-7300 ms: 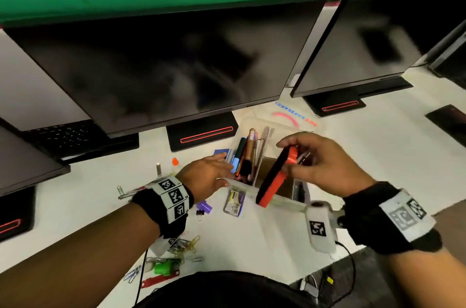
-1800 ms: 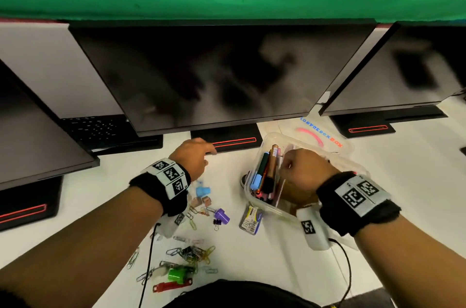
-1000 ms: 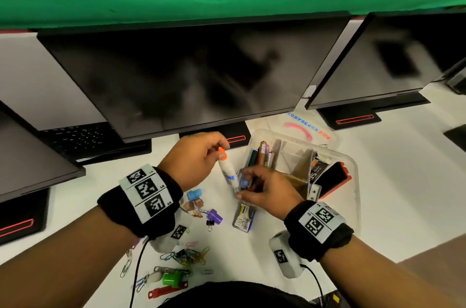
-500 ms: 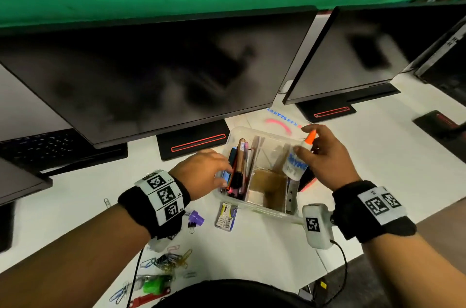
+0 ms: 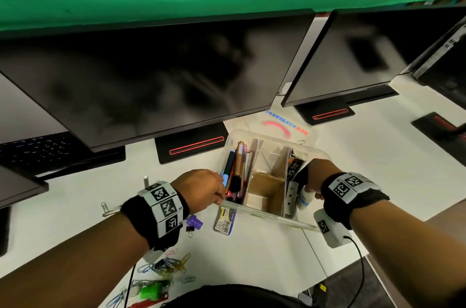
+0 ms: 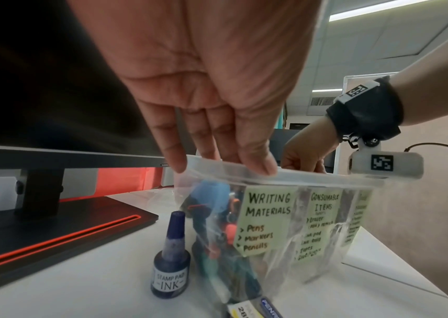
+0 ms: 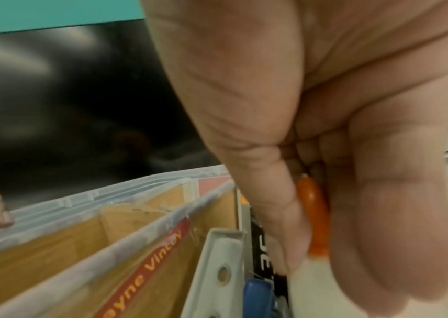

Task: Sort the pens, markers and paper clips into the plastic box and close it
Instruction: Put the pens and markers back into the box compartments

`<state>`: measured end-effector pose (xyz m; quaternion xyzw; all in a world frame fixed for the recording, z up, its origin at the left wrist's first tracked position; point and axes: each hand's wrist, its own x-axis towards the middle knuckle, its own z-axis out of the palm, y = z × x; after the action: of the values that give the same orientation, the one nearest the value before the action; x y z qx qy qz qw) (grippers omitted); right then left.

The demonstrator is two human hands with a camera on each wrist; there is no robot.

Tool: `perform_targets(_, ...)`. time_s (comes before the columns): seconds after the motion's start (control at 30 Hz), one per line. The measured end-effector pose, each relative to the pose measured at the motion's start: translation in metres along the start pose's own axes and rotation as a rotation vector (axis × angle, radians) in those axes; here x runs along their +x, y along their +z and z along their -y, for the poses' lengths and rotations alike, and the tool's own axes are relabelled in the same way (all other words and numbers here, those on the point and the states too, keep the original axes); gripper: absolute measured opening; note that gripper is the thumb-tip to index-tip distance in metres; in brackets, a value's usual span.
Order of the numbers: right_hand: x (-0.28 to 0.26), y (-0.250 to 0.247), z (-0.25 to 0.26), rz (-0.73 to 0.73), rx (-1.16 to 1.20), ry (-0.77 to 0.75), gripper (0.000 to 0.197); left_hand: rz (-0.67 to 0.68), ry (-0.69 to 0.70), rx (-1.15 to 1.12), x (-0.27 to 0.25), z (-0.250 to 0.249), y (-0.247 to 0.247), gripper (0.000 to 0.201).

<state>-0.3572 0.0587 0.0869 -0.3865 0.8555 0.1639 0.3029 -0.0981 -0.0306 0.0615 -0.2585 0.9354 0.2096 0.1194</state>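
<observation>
Left hand: fingers lying straight, tips pressing on the near-left rim of the plastic box.
Right hand: curling round a glue bottle inside the box's right compartment; bottle body mostly hidden by the palm.
Pens: standing in the left compartment.
Paper clips: lying on the bench at 7 o'clock of the box.
Ink bottle: upright beside the box; hidden in the head view.
Labels: right-hand one unreadable.

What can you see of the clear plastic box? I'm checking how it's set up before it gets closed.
The plastic box is clear, rectangular and open, standing on the white desk. Cardboard dividers split it into compartments; handwritten labels on its front read "Writing Materials" and "Consumable Items". Pens fill the left compartment. The left hand rests on its rim; the right hand reaches into its right end.
</observation>
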Motion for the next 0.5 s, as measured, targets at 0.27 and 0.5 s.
perform_targets(0.27, 0.01, 0.003, 0.0, 0.009, -0.114, -0.01, 0.024, -0.53, -0.066, -0.306, -0.013, 0.024, 0.008, 0.024)
perform_targets(0.5, 0.016, 0.016, -0.014, -0.204, -0.032, -0.045, 0.024, -0.23, -0.302, -0.231, 0.023, 0.059, 0.031, 0.042)
